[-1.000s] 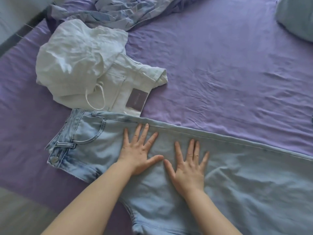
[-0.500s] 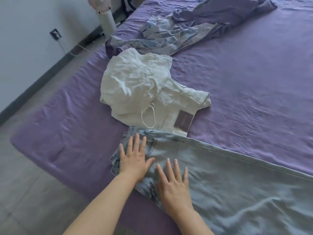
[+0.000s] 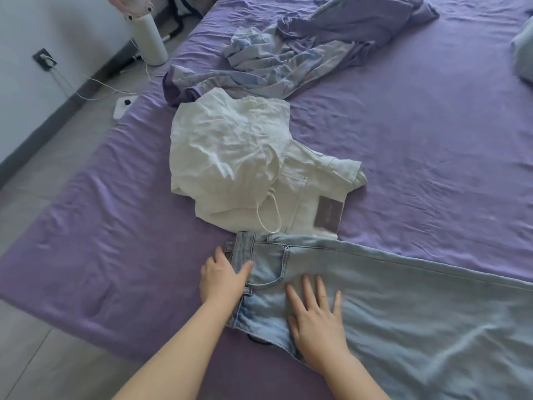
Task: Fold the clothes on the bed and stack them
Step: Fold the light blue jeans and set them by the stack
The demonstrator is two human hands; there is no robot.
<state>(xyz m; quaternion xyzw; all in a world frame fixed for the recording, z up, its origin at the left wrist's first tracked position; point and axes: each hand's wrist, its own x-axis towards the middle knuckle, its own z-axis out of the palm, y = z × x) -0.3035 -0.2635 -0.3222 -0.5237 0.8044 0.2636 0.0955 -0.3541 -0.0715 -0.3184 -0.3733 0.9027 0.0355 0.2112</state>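
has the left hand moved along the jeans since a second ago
Yes. The left hand slid from the thigh to the waistband end of the jeans.

Pale blue jeans [image 3: 403,298], white top [image 3: 227,145], cream trousers [image 3: 311,192], purple sheet [image 3: 432,140]

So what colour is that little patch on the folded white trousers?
Dusty mauve-brown, a rectangular patch near the waistband, seen in the head view.

Soft, even daylight with faint shadows, no glare; slightly soft focus, wide-angle bending toward the edges.
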